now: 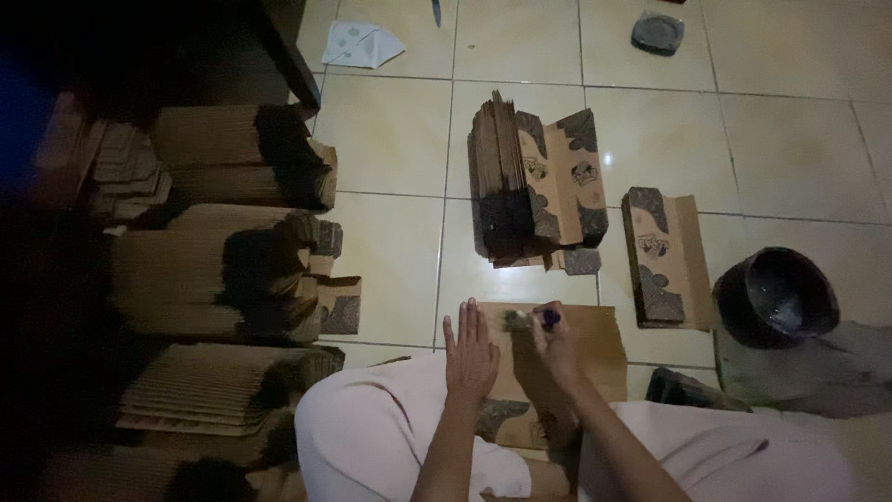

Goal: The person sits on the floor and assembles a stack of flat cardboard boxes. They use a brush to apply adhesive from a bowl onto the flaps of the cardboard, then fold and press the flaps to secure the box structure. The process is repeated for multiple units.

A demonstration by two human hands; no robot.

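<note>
Dim pale tiled floor (790, 139)

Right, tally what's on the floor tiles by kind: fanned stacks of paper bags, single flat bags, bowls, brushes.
Fanned stacks of brown paper bags: 6, five at the left and one in the middle
Single flat bags: 2, one under the hands, one to the right
Dark bowls: 1
Brushes: 1, in the right hand
Total: 10

Bare floor (390, 149) opens ahead-left; stacked bags (506, 181) block centre, bowl (776, 297) crowds the right, cardboard piles (232, 242) wall off the left
</note>
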